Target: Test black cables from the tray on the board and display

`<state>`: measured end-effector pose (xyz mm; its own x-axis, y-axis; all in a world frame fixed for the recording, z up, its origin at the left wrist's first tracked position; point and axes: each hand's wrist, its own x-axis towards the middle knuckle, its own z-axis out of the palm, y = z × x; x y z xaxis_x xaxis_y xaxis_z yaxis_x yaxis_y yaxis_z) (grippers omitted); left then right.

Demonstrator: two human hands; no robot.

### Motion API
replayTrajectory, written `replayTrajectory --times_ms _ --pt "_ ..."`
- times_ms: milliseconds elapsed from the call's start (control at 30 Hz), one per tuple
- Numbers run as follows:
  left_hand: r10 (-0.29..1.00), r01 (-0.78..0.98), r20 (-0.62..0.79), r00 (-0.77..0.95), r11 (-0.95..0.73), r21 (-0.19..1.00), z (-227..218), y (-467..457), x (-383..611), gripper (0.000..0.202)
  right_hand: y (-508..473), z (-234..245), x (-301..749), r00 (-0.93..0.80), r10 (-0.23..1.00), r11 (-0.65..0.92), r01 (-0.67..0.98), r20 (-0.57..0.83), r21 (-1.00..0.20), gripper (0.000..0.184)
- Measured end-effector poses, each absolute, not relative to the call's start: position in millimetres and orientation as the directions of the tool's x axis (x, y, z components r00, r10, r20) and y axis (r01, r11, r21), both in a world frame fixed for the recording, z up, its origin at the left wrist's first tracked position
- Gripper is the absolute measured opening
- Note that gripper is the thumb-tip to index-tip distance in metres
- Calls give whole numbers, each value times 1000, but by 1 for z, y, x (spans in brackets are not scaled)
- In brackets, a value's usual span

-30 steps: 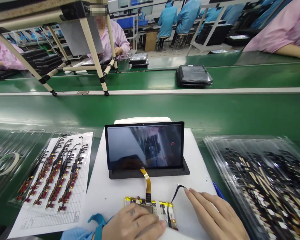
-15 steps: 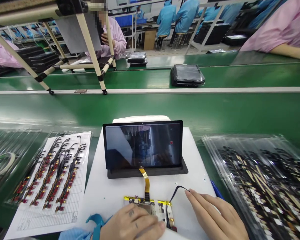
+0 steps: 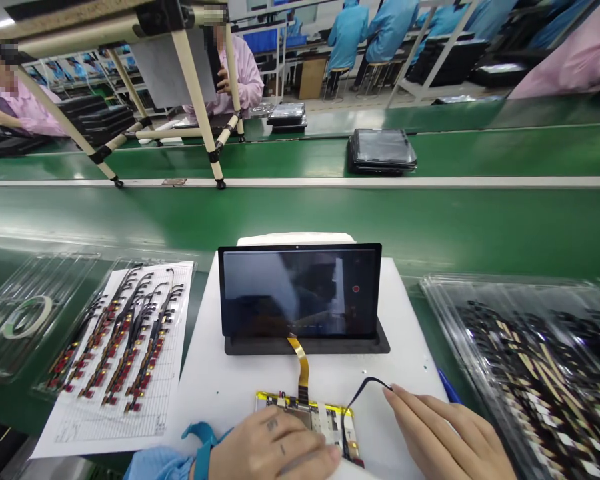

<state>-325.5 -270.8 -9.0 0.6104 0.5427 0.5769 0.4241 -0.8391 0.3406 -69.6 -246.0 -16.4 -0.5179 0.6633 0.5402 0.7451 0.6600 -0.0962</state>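
Left hand (image 3: 275, 450) lying nearly flat across a circuit board (image 3: 305, 417) edged with yellow tape, fingers open and slightly curved, with no closed grip showing. Blue wrist strap (image 3: 203, 450) encircling the left wrist above a blue sleeve (image 3: 155, 465).

Right hand (image 3: 445, 433) extending in from the lower right, fingers almost straight. Its fingertips (image 3: 387, 393) are meeting the free end of a thin black cable (image 3: 365, 385) that is arching up from the board; whether they are gripping it cannot be told.

Board lying on a white sheet (image 3: 400, 373) near the front edge of a green bench (image 3: 300, 220). An amber ribbon cable (image 3: 301, 367) is linking the board to a tablet screen (image 3: 300, 293), which is standing upright in a black holder (image 3: 305, 345).

To the left, black-and-red flex cables (image 3: 125, 340) are lying in rows on a printed grid sheet (image 3: 110, 420), beside a clear tray (image 3: 25, 340) holding a tape roll (image 3: 27, 317). To the right, a clear tray (image 3: 525, 380) is holding many loose flex cables (image 3: 535, 380), with a blue pen (image 3: 449, 387) lying along its edge. Beyond, stacked tablets (image 3: 383, 152) are resting on a green belt (image 3: 505, 152), and a co-worker in a pink smock (image 3: 233, 83) is sitting across it.
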Motion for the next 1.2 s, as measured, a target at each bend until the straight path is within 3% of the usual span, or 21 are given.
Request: replayTrajectory --times_ms 200,367,667,1200 --pt "552 441 600 579 -831 338 -3 -270 -324 30 -245 -19 -68 -547 640 678 732 539 -62 54" --pt "564 439 560 607 -825 355 -2 -271 -325 28 -247 -23 -70 -501 642 673 731 581 -114 51" --pt "548 393 503 668 -834 386 -2 -271 -330 30 -244 -25 -72 -506 605 679 732 615 -66 26" --pt "540 384 492 683 -838 387 -1 -271 -331 36 -244 -21 -70 -531 597 696 716 601 -58 28"
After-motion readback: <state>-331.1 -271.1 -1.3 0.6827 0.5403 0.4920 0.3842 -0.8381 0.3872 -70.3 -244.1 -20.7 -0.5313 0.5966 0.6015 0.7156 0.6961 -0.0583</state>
